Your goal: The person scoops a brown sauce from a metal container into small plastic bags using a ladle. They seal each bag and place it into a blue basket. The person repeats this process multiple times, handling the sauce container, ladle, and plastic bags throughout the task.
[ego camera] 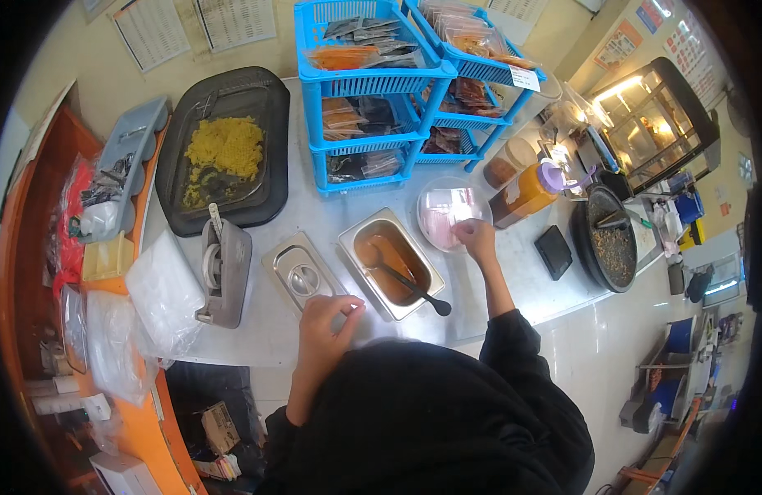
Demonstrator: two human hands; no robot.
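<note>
My right hand (477, 240) reaches over the near right rim of a round translucent bowl (425, 232) with pinkish, shiny contents. Its fingertips are bent at those contents; whether they pinch something is unclear. Lower left, my left hand (322, 327) is raised with thumb and forefinger curled close together, and I cannot tell if a small thing is between them. Between the hands stands a rectangular steel food pan (390, 213) of brown sauce (393, 278). A black ladle (412, 286) rests in it, its handle over the near rim. Beside the pan lies its steel lid (303, 278), partly behind my left hand.
Blue basket racks (375, 145) full of packets stand behind. Left are a grey tape dispenser (229, 278), plastic bags (164, 297) and a black tray (171, 167) of yellow crumbly food (226, 148). Right are an orange sauce bottle (524, 197), a black box (552, 252) and a stone mortar (610, 247).
</note>
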